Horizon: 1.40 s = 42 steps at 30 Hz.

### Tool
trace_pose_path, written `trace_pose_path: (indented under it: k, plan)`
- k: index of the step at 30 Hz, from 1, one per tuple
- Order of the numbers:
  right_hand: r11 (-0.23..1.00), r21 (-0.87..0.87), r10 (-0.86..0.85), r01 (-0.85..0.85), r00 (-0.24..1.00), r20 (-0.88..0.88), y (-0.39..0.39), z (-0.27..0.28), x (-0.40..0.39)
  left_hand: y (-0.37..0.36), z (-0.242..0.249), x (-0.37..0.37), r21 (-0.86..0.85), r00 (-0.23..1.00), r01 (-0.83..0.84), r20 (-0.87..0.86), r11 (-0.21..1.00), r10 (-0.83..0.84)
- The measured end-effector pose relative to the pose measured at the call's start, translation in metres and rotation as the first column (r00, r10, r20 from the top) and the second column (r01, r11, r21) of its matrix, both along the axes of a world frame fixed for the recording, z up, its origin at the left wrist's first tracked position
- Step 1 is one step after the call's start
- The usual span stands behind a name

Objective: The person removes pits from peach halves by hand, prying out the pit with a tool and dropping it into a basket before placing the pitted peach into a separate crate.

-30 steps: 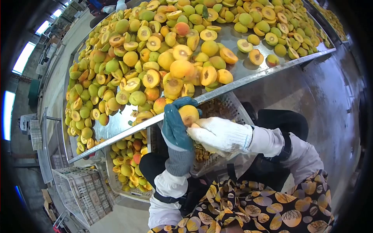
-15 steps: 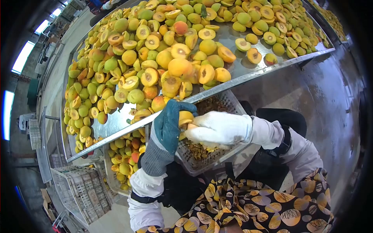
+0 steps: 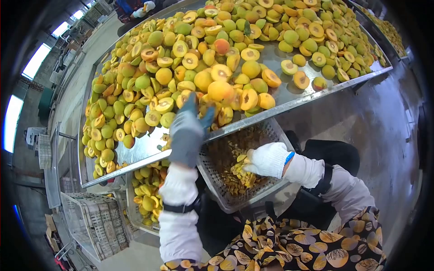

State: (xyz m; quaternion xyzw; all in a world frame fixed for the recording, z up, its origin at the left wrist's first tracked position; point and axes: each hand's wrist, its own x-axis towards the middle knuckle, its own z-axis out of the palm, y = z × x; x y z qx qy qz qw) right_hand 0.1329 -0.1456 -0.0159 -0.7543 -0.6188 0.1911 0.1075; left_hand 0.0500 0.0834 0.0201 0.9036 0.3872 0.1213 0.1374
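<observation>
My left hand (image 3: 187, 131), in a grey and teal glove, reaches over the metal table's front edge (image 3: 235, 125). Its fingers are spread beside the heap of halved yellow-green peaches (image 3: 220, 90), with no fruit in its grasp. My right hand (image 3: 269, 160), in a white knit glove, hangs over a grey plastic basket (image 3: 216, 192). Its fingers are curled together, and a yellow bit shows by the fingertips; what they hold is hidden. Inside the basket lie peach scraps (image 3: 244, 176), yellow and brown.
Under the table at left stands a crate of peach pieces (image 3: 147, 198). Stacked white crates (image 3: 97, 226) stand farther left. Another person's gloved hand (image 3: 143, 9) shows at the top. A second fruit-covered table (image 3: 384, 29) is at far right.
My left hand has left the peach it held and moved up to the heap, fingers opening. My right hand has moved down over the basket, away from the left. The view has shifted slightly.
</observation>
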Motion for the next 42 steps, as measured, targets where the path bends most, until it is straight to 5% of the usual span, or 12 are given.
trace_pose_path:
  k: [5, 7, 11, 12, 13, 17, 22, 31, 34, 37, 40, 42]
  plan:
    - [0.97, 0.078, -0.197, 0.231, 0.931, -0.308, 0.008, 0.015, 0.012, 0.023, -0.032, 0.029, -0.155, 0.979, 0.088, 0.194, 0.984, -0.057]
    - [0.922, -0.289, -0.367, 0.258, 0.341, -0.866, 0.017, 0.057, 0.017, 0.02, -0.042, -0.002, -0.403, 0.844, 0.122, 0.523, 0.907, 0.119]
    - [0.908, -0.403, -0.37, 0.11, -0.24, -0.898, 0.016, 0.084, 0.002, -0.045, -0.015, -0.037, -0.626, 0.543, 0.51, 0.766, 0.59, 0.343]
    - [0.915, -0.385, -0.367, 0.123, -0.151, -0.918, 0.016, 0.082, 0.0, -0.054, -0.013, -0.043, -0.653, 0.547, 0.552, 0.753, 0.519, 0.366]
    - [0.922, -0.362, -0.358, 0.136, -0.058, -0.932, 0.018, 0.078, -0.002, -0.053, -0.02, -0.041, -0.219, 0.598, 0.492, 0.788, 0.843, -0.144]
    - [0.967, -0.095, -0.185, 0.235, 0.396, -0.899, 0.012, 0.068, -0.01, -0.077, -0.03, -0.049, -0.469, 0.555, 0.554, 0.824, 0.688, 0.116]
    - [0.907, 0.373, -0.029, 0.194, 0.914, -0.405, 0.009, 0.038, -0.021, -0.093, -0.016, -0.049, -0.322, 0.641, 0.342, 0.767, 0.883, 0.031]
    - [0.907, 0.291, -0.165, 0.302, 0.894, -0.416, 0.011, 0.039, -0.027, -0.111, -0.016, -0.04, -0.453, 0.549, 0.299, 0.801, 0.84, 0.237]
    - [0.853, 0.509, 0.02, 0.115, 0.967, -0.253, 0.013, 0.01, -0.022, -0.113, -0.016, -0.037, -0.458, 0.577, 0.272, 0.781, 0.847, 0.237]
    - [0.971, -0.204, -0.237, 0.12, 0.456, -0.858, 0.018, 0.05, -0.007, -0.108, -0.015, -0.039, -0.472, 0.604, 0.289, 0.765, 0.833, 0.224]
    - [0.99, 0.129, 0.057, 0.048, 0.708, -0.704, 0.019, 0.034, -0.005, -0.104, -0.016, -0.04, -0.504, 0.632, 0.279, 0.737, 0.817, 0.239]
    - [0.993, -0.102, -0.119, 0.065, 0.367, -0.922, 0.017, 0.038, -0.005, -0.103, -0.017, -0.041, -0.423, 0.656, 0.261, 0.737, 0.868, 0.162]
